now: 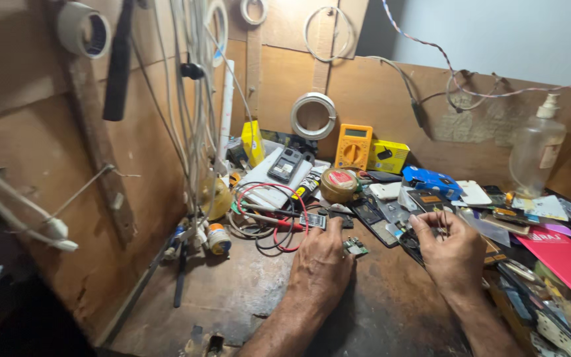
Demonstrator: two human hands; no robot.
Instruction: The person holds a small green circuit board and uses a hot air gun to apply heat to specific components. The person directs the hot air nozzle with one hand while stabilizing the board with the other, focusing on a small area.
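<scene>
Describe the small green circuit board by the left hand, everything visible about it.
The small green circuit board is a little, roughly rectangular piece with tiny pale components on its top face, too small to make out. It lies flat on the worn, dark-stained wooden bench, right at the fingertips of the left hand, which appears to touch its edge. The right hand is apart from it, over dark phone parts.

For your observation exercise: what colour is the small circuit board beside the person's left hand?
Green: the small circuit board shows best in the head view, by the left hand.
</scene>
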